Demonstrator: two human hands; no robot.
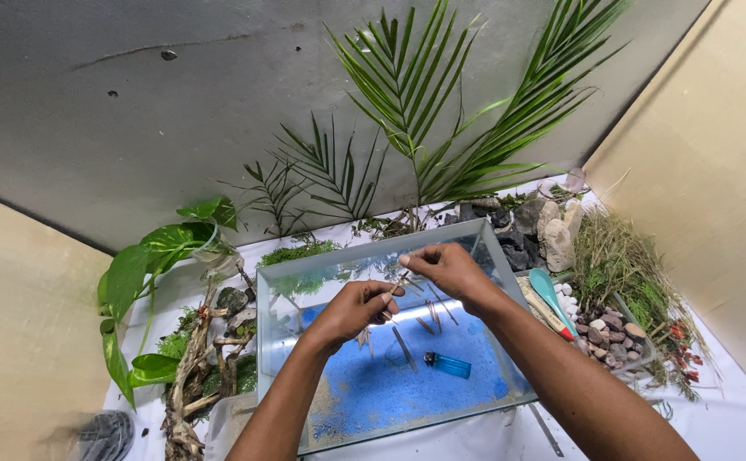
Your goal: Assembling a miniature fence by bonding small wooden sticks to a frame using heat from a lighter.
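Observation:
A glass tank (492,256) with a layer of blue sand (390,393) sits on the white table. Over it, my left hand (352,312) and my right hand (450,271) together pinch a thin dry twig (397,286), one hand at each end. Several more dry twigs (433,316) lie on the sand below. A small blue lighter (448,365) rests on the sand near the tank's middle.
Driftwood (194,367) and a broad-leafed plant (147,260) lie left of the tank. Palm fronds (416,111) stand behind it. To the right are rocks (552,235), dry grass and moss (625,265), a teal scoop (550,294) and a tray of pebbles (612,333).

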